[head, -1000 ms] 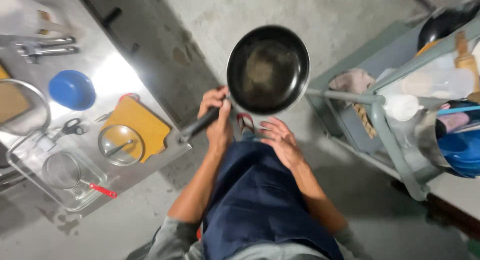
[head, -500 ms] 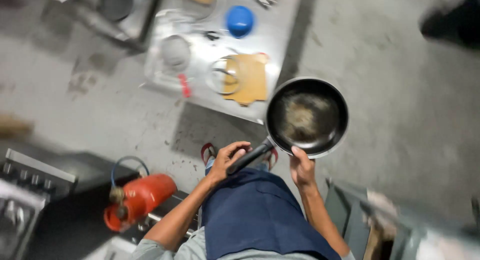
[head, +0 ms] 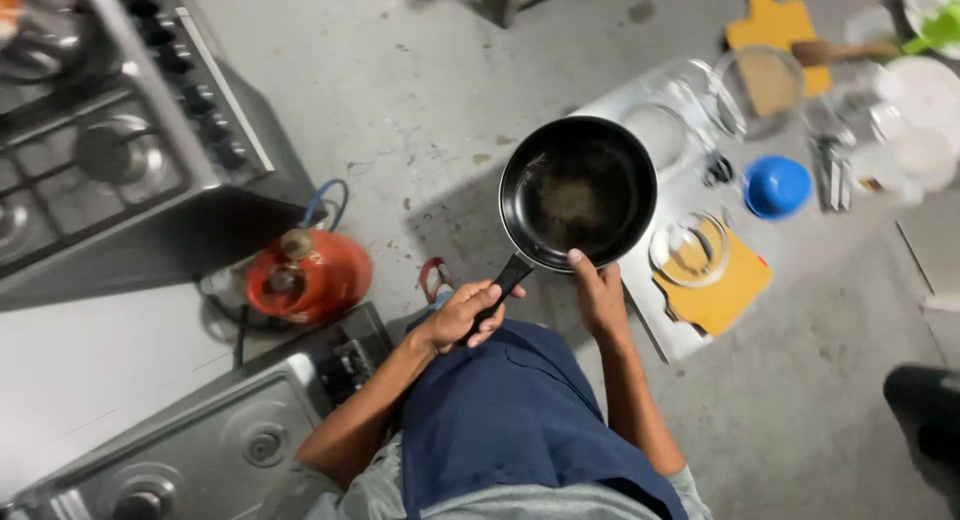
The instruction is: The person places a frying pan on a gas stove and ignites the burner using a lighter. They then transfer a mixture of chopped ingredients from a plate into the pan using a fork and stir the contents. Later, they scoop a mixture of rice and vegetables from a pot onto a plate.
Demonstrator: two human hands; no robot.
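Note:
A black frying pan (head: 577, 192) with a greasy brown film inside is held out level in front of me over the grey floor. My left hand (head: 463, 315) is closed around its black handle. My right hand (head: 598, 294) rests open with its fingertips against the pan's near rim. A dark blue apron (head: 515, 420) covers my front below both arms.
A steel table (head: 660, 320) at right carries a yellow cutting board (head: 720, 285), a glass lid (head: 689, 250), a blue bowl (head: 776, 187), glass dishes and utensils. A gas stove (head: 110, 160) stands at upper left, an orange gas cylinder (head: 308, 275) beside it, another cooktop (head: 200, 450) at lower left.
My view has swung round: the steel table went from upper left to the right and the stove came into sight. The pan stays in my left hand, and my right hand stays at its rim.

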